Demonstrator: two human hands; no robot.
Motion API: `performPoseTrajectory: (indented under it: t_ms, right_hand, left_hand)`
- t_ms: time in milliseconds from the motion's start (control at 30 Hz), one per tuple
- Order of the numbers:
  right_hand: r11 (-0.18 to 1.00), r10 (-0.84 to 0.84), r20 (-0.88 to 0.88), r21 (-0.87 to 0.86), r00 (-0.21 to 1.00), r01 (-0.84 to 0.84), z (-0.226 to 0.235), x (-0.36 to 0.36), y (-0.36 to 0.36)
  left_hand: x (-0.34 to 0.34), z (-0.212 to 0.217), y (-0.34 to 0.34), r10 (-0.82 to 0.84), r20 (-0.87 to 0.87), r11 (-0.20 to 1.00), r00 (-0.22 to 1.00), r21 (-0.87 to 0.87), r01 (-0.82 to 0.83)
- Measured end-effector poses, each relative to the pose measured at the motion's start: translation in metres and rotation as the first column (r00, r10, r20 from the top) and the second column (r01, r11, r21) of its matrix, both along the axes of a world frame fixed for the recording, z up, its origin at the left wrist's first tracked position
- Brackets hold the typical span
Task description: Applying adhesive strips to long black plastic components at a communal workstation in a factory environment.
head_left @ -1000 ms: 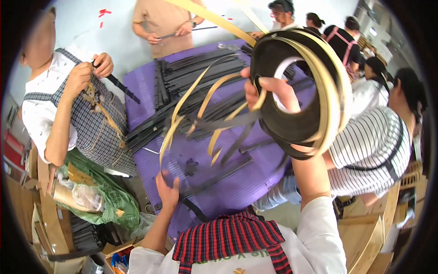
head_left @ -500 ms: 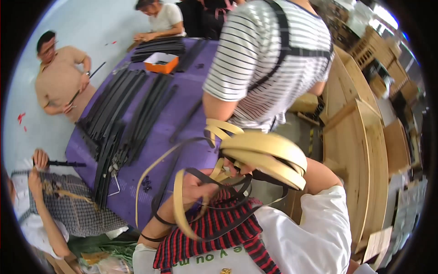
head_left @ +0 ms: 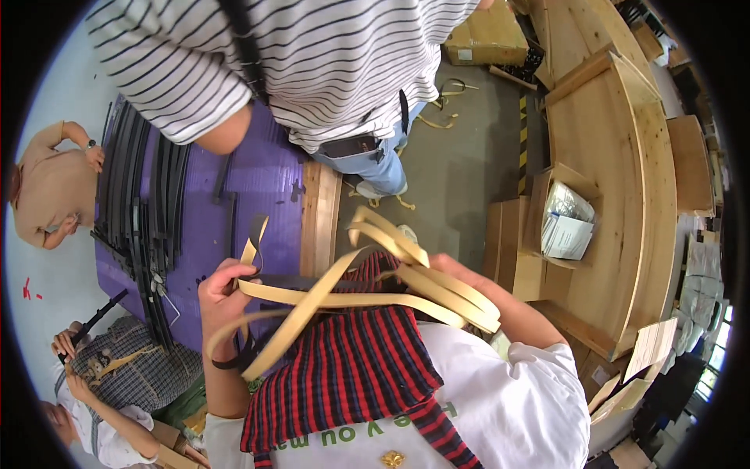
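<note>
A long flexible strip [head_left: 344, 299], tan on one face and dark on the other, runs in loose loops between my hands. My left hand [head_left: 226, 291] pinches a stretch of it between thumb and fingers, over the edge of the purple table. A short bent piece of the strip rises above those fingers. My right hand [head_left: 447, 266] holds the gathered loops on the right; they cover most of its fingers. More loops hang in front of my red-and-black striped apron [head_left: 344, 367].
Black strips [head_left: 141, 187] lie on the purple table [head_left: 269, 187]. A person in a striped shirt [head_left: 344, 62] stands close ahead. Two others work at left. Right are a long wooden crate [head_left: 609, 156] and an opened carton [head_left: 590, 187]. Tan scraps lie on the floor.
My view has swung to the right, showing more floor and crate. My left hand has moved left, away from my right, spreading the bunched coil into longer open loops.
</note>
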State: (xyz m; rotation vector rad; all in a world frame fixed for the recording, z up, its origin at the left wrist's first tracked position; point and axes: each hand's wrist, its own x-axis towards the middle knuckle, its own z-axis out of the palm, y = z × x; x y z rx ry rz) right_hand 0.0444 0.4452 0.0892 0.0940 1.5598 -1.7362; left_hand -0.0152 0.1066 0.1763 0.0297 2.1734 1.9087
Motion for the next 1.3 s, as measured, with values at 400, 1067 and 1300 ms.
performPoseTrajectory:
  t_ms: [400,1067,1300]
  right_hand:
    - [0.588,0.222,-0.270,0.804,0.937,0.092,-0.091,-0.042,0.134]
    - [-0.117,0.948,0.157,0.981,0.276,-0.158,-0.079,-0.136,0.037]
    - [0.860,0.407,-0.853,0.238,0.326,-0.451,0.098,-0.130,-0.161]
  left_hand:
    - [0.026,0.054,-0.050,0.499,-0.213,0.861,0.840,0.011,-0.509]
    - [0.057,0.106,-0.054,0.383,-0.328,0.823,0.864,-0.303,-0.480]
    - [0.014,0.094,-0.018,0.102,-0.647,0.772,0.756,-0.428,-0.470]
